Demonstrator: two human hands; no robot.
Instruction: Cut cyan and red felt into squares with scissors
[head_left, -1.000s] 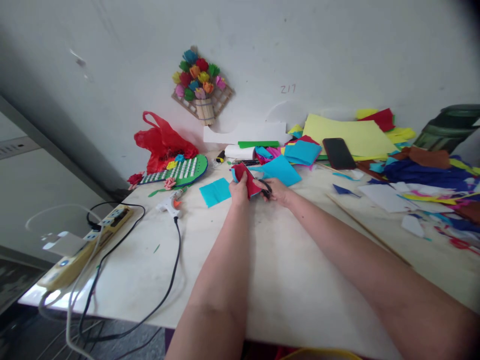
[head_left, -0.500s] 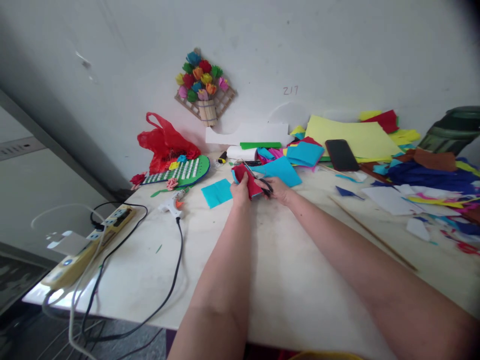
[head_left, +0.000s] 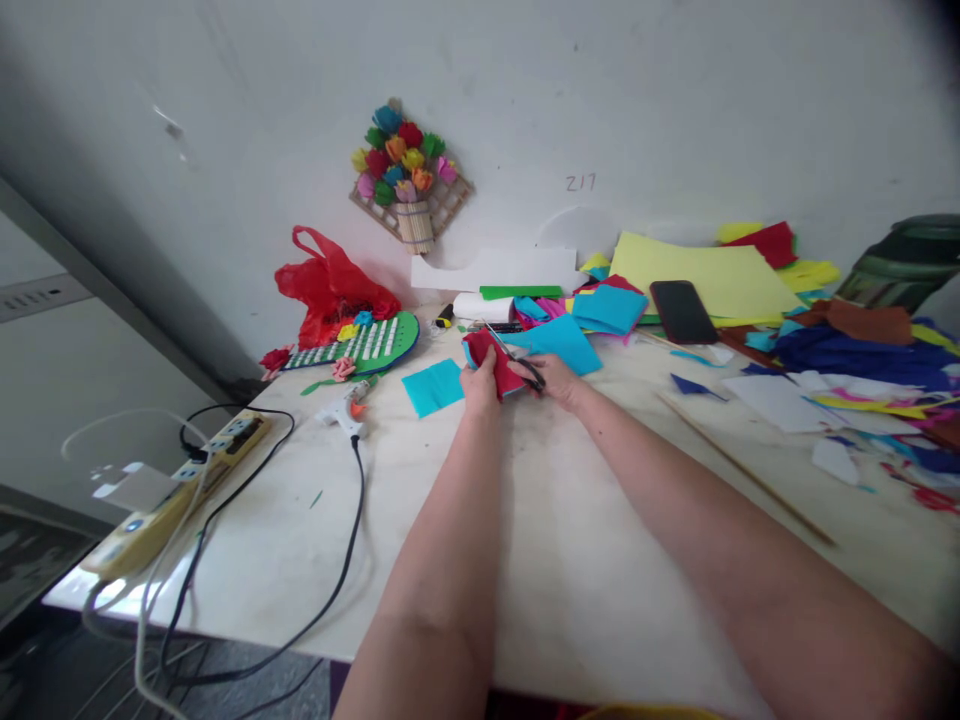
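Note:
My left hand (head_left: 481, 384) pinches a folded piece of red paper (head_left: 506, 372) with a blue edge showing at its upper left. Black-handled scissors (head_left: 534, 376) are gripped in my right hand (head_left: 556, 380), their blades lying along the upper right side of the red paper. Behind both hands lies a large blue sheet (head_left: 566, 345). A smaller blue piece (head_left: 433, 387) is flat on the table just left of my left hand.
A glue gun (head_left: 345, 413) with its cord and a power strip (head_left: 180, 490) are at the left. A red bag (head_left: 330, 290) stands behind. A phone (head_left: 682, 311), a thin stick (head_left: 742, 465) and coloured paper scraps (head_left: 862, 350) occupy the right side.
The scissors in my right hand have shifted very slightly against the red paper, and their blades look a little more closed. My left hand has hardly moved.

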